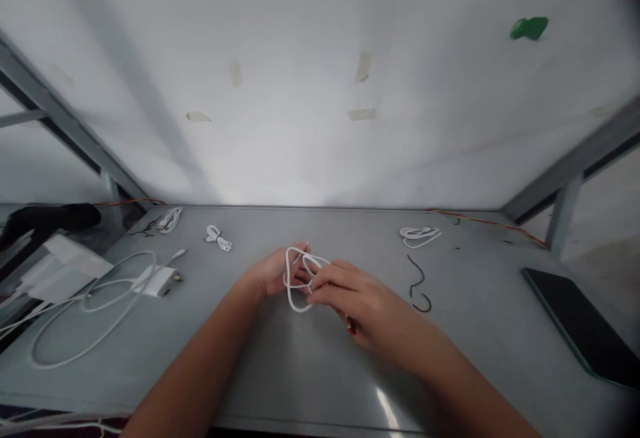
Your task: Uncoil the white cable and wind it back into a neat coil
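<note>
1. Setting: a gray table [310,371] meets a white wall [280,158] bearing four tape strips [362,115] and two green patches [530,28].
2. Held item: one white cable [289,288], looped, between your hands above the table's middle.
3. Right hand [357,295]: your fingers grasp the loops. Left hand [277,271]: your fingers touch the cable, partly behind it; I cannot tell how firmly they close.
4. Handling, in my judgement: keep your loops even, pinch where the strands meet, support them opposite, and avoid sharp bends.
5. Count around you: two loose black ties [423,277] right of your hands; three bundled cables [420,235], two back left, one back right.
6. Further out: one phone [580,325], near the right edge; one plug adapter [157,281] at left, beside a loose pale cord [107,335].
</note>
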A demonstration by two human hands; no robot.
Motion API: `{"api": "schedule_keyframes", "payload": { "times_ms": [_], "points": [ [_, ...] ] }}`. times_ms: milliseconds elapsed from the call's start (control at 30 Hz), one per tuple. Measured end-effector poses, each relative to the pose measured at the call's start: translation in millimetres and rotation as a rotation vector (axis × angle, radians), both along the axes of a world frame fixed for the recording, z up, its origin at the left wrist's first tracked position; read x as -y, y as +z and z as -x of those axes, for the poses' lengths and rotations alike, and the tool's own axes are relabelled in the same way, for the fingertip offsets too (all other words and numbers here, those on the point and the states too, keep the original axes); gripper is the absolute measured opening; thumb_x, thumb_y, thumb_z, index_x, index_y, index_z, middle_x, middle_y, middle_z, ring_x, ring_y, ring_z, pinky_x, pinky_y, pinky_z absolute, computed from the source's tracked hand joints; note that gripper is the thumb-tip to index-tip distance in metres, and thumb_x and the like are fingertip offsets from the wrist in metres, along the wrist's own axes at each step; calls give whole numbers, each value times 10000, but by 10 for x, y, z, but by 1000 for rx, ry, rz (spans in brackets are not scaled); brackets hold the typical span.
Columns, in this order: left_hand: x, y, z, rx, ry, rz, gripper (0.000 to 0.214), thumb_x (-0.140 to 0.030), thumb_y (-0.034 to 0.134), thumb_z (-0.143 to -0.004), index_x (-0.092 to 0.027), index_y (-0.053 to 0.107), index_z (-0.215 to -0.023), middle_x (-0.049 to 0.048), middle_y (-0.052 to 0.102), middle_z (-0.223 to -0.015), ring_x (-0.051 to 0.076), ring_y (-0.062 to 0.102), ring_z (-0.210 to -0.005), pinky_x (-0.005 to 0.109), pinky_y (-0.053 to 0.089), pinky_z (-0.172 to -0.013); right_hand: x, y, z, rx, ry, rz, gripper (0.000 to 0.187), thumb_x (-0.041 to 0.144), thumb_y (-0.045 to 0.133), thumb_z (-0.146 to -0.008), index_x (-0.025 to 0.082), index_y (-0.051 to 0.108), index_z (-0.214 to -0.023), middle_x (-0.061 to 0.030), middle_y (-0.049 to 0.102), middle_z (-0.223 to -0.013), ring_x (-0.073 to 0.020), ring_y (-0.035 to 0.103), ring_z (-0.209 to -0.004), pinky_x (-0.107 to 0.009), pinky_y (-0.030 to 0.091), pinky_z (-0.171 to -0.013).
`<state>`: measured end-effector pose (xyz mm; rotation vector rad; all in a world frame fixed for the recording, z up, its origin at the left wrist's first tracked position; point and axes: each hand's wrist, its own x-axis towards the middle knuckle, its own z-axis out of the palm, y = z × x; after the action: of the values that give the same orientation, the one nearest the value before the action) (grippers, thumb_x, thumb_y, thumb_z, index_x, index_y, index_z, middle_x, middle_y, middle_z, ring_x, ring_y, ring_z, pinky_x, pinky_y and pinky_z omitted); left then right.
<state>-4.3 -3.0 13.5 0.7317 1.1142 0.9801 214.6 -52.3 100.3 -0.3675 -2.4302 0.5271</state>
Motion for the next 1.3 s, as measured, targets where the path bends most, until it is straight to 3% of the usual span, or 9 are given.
{"api": "schedule_keyframes", "payload": {
  "times_ms": [100,267,500,700,833,1000,1067,1167,1300],
  "points": [
    [45,146,7,123,-136,124,345,-381,538,-999,-176,632,-737,67,662,-626,187,571,-537,306,433,-538,61,64,-6,153,-43,-100,454,-96,517,-758,228,685,-1027,-69,691,-1170,-241,634,-1148,-354,588,-913],
    [70,326,155,166,-150,176,389,-549,572,-984,-180,696,-1001,50,692,-742,158,576,-553,262,407,-503,10,18,1,217,-102,-210,326,-70,568,-830,239,633,-751,-71,684,-1089,-227,645,-1009,-345,582,-826],
    [129,330,137,-56,-295,-12,208,-122,790,-791,-164,753,-991,77,724,-911,193,668,-689,274,489,-586,-466,-486,-10,260,-422,-43,245,-22,623,-829,215,658,-779,-67,636,-931,-225,613,-898,-339,514,-784],
    [173,317,1,-142,-259,-49,120,-289,779,-869,-188,726,-832,44,705,-739,117,526,-519,229,357,-503,-757,-697,-112,-62,-703,220,373,22,498,-814,200,635,-1112,-88,570,-1143,-150,564,-716,-329,520,-758],
    [256,391,-130,-261,-508,-66,274,-454,728,-889,-210,753,-1011,83,778,-880,121,468,-504,256,315,-494,-912,-672,-253,-371,-875,147,391,121,496,-887,198,567,-1264,-99,547,-1112,-183,556,-780,-353,528,-766],
    [351,388,-375,-406,-738,-321,229,-358,807,-787,-253,785,-990,11,727,-733,181,566,-620,278,357,-580,-783,-547,-238,-555,-936,66,298,251,449,-1012,237,538,-1297,-79,574,-1069,-193,582,-853,-326,512,-722],
    [344,312,-457,-382,-682,-295,181,-372,780,-810,-227,793,-919,9,679,-649,179,560,-600,283,360,-589,-644,-459,-180,-585,-908,33,295,270,447,-1030,244,546,-1306,-77,567,-1060,-195,591,-869,-315,509,-701],
    [271,189,-525,-233,-365,-178,259,-440,711,-874,-192,783,-854,-13,550,-545,141,464,-521,270,343,-551,-431,-321,-102,-566,-846,-54,238,253,462,-1031,252,626,-1203,-82,567,-1045,-214,594,-900,-346,518,-751],
    [127,155,-467,269,-26,23,222,-359,640,-906,-170,725,-827,24,585,-655,152,563,-617,267,459,-608,-270,-224,-48,-365,-567,-111,242,139,503,-986,260,701,-1057,-75,599,-989,-232,581,-932,-383,500,-833]
  ]
}}
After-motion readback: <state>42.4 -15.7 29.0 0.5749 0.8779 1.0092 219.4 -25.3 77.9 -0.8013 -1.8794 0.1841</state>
